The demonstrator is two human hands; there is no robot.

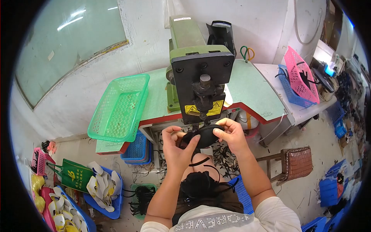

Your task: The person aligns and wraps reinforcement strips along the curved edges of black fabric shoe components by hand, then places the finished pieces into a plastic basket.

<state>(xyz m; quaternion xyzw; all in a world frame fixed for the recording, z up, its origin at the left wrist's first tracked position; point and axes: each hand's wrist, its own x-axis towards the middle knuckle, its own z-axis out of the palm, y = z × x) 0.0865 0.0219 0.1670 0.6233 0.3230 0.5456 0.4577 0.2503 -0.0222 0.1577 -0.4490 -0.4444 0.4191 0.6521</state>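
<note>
Both of my hands hold a black padded piece (208, 137) just below the head of a green and black press machine (203, 77). My left hand (178, 145) grips its left side, with the thumb across the front. On the right edge, my right hand (231, 135) pinches the piece between thumb and fingers. A black strap hangs under it. The machine's lower tip meets the top of the piece; whether they touch is hidden. More black pieces (197, 183) lie on my lap.
A green basket (145, 92) sits on the table (255, 89) at left; pink (299, 73) and blue baskets (291, 91) stand at right. Green-and-yellow-handled scissors (247, 53) are behind. A wooden stool (297, 164), blue bins (330, 189) and white pieces (104, 189) are on the floor.
</note>
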